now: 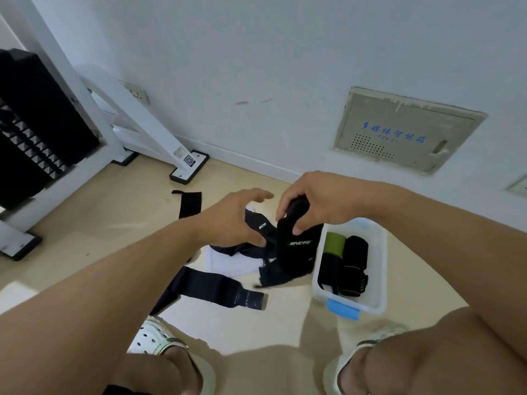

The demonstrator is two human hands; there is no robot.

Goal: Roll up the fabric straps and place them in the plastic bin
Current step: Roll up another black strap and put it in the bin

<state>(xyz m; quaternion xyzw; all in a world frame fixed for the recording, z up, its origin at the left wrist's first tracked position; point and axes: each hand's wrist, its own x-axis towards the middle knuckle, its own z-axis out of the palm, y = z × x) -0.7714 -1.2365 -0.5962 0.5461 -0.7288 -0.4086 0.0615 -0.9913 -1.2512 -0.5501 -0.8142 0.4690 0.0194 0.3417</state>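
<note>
We're mid-roll: right hand point(316, 201) grips black strap point(296, 246), left hand point(236, 220) loose & spread beside its tail; next, wind tight, drop in bin point(379, 266) at right

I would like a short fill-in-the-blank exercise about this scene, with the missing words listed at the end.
1. The right hand grips a black strap with white ____ printed on it.
2. One roll inside the plastic bin is black and the other is ____.
3. The bin's clip is ____ in colour.
4. The left hand has its fingers ____.

Missing words: lettering; green; blue; spread open
</note>
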